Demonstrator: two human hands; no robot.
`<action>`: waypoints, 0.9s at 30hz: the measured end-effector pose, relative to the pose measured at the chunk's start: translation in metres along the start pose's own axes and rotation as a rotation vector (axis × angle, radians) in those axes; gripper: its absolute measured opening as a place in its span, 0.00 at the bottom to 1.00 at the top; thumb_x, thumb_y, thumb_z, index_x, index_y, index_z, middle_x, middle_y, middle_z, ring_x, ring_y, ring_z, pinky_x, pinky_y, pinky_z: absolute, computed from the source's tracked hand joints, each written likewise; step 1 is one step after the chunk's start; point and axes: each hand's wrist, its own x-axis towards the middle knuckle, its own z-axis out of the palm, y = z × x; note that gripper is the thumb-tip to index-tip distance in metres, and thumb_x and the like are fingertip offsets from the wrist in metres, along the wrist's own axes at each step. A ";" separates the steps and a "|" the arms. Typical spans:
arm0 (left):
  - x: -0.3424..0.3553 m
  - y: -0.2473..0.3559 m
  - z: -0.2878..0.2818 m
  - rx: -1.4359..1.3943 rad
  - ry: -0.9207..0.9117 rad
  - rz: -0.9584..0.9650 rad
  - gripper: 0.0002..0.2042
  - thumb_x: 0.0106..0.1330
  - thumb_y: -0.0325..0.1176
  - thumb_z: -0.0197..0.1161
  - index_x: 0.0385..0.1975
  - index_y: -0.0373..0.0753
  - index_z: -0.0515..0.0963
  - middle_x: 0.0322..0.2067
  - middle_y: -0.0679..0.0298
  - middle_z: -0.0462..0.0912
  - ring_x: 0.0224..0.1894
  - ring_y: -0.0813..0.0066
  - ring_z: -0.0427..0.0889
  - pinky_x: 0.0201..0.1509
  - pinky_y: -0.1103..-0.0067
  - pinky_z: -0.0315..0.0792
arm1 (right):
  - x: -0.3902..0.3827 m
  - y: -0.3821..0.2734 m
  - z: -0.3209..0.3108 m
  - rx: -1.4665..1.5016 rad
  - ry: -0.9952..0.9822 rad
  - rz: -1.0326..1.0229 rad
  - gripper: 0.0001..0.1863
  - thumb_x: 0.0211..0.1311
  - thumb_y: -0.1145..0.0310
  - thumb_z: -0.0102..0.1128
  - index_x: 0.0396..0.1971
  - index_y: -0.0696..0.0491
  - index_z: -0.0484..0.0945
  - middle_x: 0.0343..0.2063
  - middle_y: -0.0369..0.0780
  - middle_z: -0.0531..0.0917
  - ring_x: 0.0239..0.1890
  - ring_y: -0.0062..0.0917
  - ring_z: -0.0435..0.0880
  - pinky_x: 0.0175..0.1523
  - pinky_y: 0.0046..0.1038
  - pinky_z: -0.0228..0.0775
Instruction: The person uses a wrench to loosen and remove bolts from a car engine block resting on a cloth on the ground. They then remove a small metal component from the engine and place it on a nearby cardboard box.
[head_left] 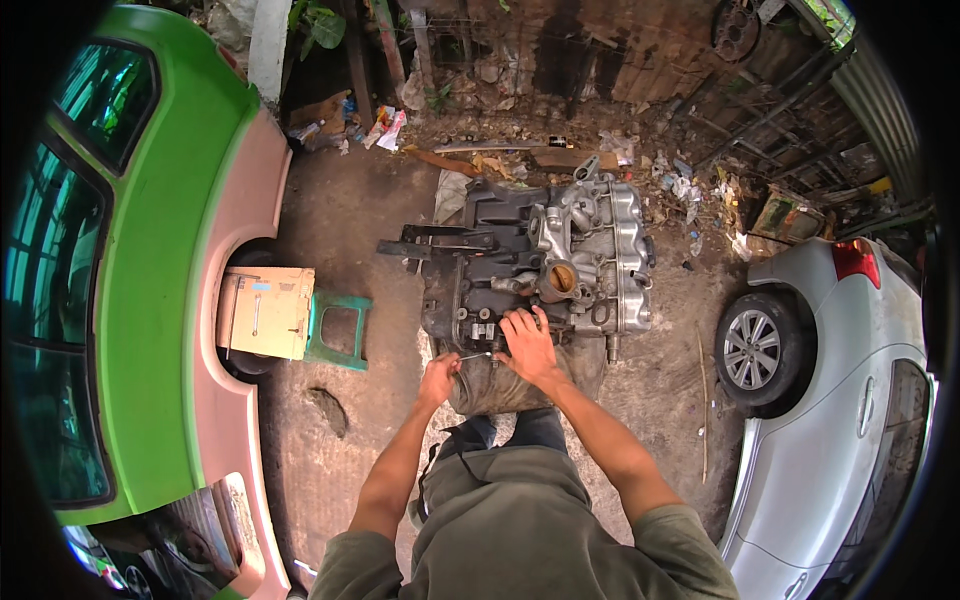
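An engine [480, 212] with dark casings and silver metal parts lies on the ground in front of me, with dark crumpled material [570, 370] under its near edge. My left hand [440, 376] is closed on the end of a slim silver wrench [470, 355], which reaches to a fitting low on the engine's near left. My right hand [530, 343] rests on that near edge with fingers spread over the metal, its thumb beside the wrench's far end. What exactly the wrench's head sits on is too small to tell.
A green stool [340, 360] carries cardboard [280, 295] with a tool on it. A green and pink vehicle body [200, 150] stands left, a silver car [820, 460] right. Scattered litter [385, 130] lines a stained back wall [560, 60].
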 end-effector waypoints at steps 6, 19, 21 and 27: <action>-0.005 0.031 -0.034 0.255 -0.044 0.051 0.12 0.54 0.16 0.52 0.36 0.35 0.76 0.34 0.49 0.81 0.42 0.46 0.82 0.47 0.59 0.75 | -0.001 0.001 0.001 0.007 0.039 -0.021 0.38 0.52 0.51 0.72 0.59 0.52 0.68 0.58 0.40 0.71 0.67 0.32 0.64 0.76 0.46 0.41; 0.017 0.138 -0.096 0.653 -0.314 0.266 0.17 0.56 0.20 0.56 0.46 0.32 0.80 0.42 0.50 0.83 0.45 0.49 0.84 0.49 0.61 0.78 | 0.000 0.001 0.006 -0.046 0.103 -0.024 0.37 0.47 0.49 0.75 0.54 0.51 0.71 0.56 0.38 0.73 0.64 0.32 0.67 0.75 0.47 0.43; 0.024 0.146 -0.093 0.693 -0.359 0.285 0.16 0.55 0.20 0.57 0.44 0.32 0.80 0.41 0.50 0.84 0.45 0.49 0.84 0.48 0.60 0.78 | -0.001 0.000 0.008 -0.045 0.133 -0.032 0.37 0.48 0.49 0.75 0.54 0.52 0.71 0.56 0.38 0.73 0.64 0.32 0.67 0.75 0.47 0.43; 0.049 0.164 -0.083 0.851 -0.475 0.348 0.10 0.53 0.24 0.61 0.36 0.33 0.81 0.36 0.49 0.84 0.43 0.50 0.84 0.46 0.61 0.77 | 0.000 0.001 0.004 -0.015 0.031 -0.012 0.38 0.53 0.49 0.71 0.59 0.53 0.68 0.58 0.40 0.71 0.68 0.32 0.64 0.76 0.46 0.41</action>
